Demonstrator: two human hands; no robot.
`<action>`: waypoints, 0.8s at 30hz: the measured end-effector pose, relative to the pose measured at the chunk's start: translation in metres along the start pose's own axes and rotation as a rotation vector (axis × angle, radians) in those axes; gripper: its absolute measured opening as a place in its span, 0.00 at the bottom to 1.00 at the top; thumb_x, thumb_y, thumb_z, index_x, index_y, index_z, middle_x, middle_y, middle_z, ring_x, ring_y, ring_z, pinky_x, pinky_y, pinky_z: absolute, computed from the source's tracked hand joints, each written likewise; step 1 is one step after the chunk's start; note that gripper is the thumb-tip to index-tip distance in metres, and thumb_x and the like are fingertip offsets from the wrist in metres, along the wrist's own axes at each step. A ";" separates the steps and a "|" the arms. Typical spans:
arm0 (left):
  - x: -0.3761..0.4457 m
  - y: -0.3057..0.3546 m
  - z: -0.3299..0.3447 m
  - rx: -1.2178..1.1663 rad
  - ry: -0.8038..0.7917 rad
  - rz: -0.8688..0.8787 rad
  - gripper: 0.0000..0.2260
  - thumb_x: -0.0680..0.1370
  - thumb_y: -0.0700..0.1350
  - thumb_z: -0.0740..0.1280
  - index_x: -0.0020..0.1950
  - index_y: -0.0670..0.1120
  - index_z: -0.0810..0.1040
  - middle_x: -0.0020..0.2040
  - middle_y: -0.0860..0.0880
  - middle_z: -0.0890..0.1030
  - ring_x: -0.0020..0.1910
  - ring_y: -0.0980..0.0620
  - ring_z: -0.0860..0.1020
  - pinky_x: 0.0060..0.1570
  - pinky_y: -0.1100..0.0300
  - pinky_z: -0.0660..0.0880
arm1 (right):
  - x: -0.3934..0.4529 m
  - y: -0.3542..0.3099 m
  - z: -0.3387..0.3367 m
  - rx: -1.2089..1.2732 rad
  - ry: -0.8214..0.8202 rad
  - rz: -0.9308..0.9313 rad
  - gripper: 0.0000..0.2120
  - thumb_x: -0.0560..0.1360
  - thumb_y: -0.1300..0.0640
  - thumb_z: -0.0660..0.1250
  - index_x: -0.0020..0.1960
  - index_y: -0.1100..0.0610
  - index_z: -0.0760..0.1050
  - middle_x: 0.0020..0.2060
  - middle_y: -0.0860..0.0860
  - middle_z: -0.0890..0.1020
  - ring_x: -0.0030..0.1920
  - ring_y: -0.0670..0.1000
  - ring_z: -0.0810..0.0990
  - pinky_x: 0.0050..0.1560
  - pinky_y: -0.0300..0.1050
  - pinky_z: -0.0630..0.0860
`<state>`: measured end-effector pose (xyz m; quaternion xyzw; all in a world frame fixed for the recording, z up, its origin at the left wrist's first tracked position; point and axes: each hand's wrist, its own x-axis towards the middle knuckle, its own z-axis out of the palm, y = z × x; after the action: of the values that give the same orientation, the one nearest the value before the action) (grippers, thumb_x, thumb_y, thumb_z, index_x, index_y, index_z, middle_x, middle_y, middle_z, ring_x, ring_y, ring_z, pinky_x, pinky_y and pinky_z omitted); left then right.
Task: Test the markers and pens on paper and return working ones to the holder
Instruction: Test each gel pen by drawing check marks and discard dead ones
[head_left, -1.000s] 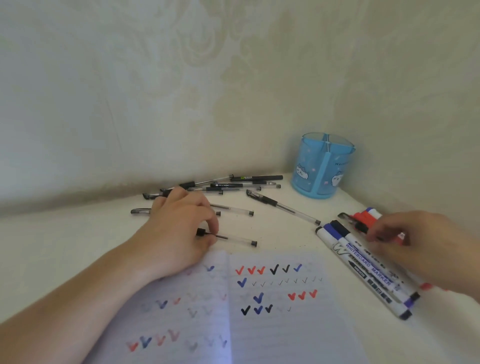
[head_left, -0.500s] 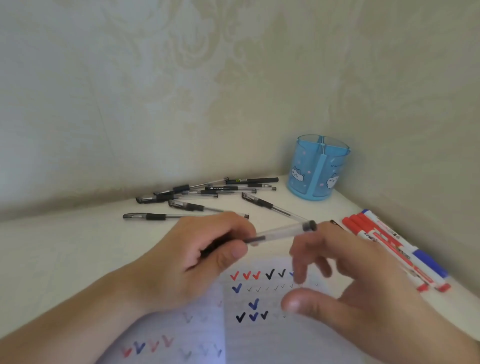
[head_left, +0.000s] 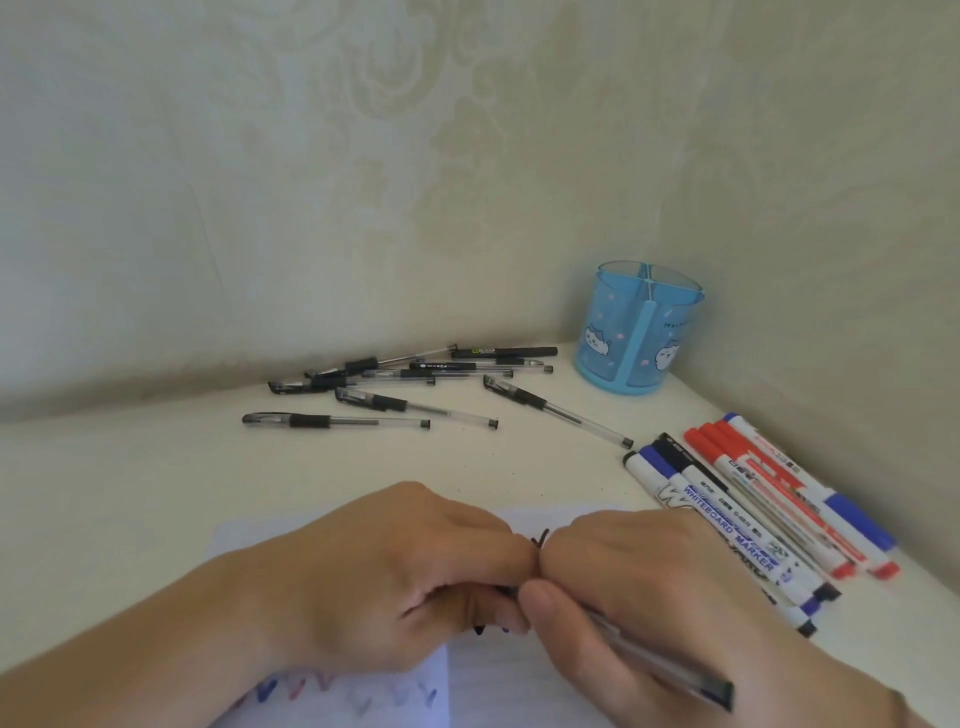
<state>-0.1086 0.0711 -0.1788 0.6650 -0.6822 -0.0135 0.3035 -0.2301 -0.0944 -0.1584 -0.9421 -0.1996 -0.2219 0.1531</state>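
Gripping a clear gel pen (head_left: 670, 660) over the open notebook (head_left: 498, 670), I am closing my right hand (head_left: 649, 613) around its barrel, so that the black end cap is sticking out toward the lower right past my palm. My left hand (head_left: 395, 582) is pressing up against the right one, fingers curled and pinching at the pen's front end — whether that is the cap or the tip I cannot tell, since my knuckles are hiding it. Both hands are hovering just above the notebook, where red and blue tick marks are showing at the lower left of the page. To my right, a row of whiteboard markers (head_left: 737, 519) is lying side by side on the white table (head_left: 130, 493), red, blue and black caps mixed, just beside the notebook's edge. Farther back, a loose scatter of gel pens (head_left: 415, 379) is lying near the wall, some crossing one another. In the corner beyond them the blue holder (head_left: 641, 332) is standing upright — translucent, split into compartments, with small cartoon figures printed on its side.
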 end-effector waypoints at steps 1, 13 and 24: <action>0.000 0.000 0.000 0.000 0.000 0.002 0.03 0.80 0.45 0.65 0.49 0.54 0.73 0.39 0.56 0.70 0.36 0.73 0.67 0.39 0.79 0.59 | 0.000 0.001 0.001 0.000 0.002 -0.008 0.15 0.80 0.46 0.54 0.36 0.49 0.65 0.27 0.45 0.66 0.28 0.45 0.64 0.26 0.41 0.62; -0.004 -0.014 -0.008 0.280 -0.105 -0.357 0.11 0.69 0.52 0.65 0.51 0.60 0.75 0.42 0.62 0.75 0.42 0.62 0.74 0.44 0.63 0.74 | -0.005 0.028 -0.013 0.934 0.142 0.696 0.11 0.67 0.52 0.72 0.33 0.60 0.82 0.27 0.61 0.82 0.28 0.61 0.80 0.24 0.46 0.74; -0.006 -0.018 -0.013 0.224 -0.026 -0.428 0.16 0.64 0.47 0.59 0.48 0.57 0.77 0.40 0.58 0.74 0.39 0.61 0.73 0.38 0.73 0.66 | -0.008 0.024 0.011 0.715 0.104 0.749 0.18 0.68 0.58 0.75 0.27 0.62 0.69 0.18 0.53 0.75 0.21 0.51 0.67 0.24 0.39 0.63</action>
<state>-0.0873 0.0796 -0.1787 0.8237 -0.5269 -0.0105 0.2092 -0.2218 -0.1133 -0.1764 -0.8254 0.0957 -0.1161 0.5441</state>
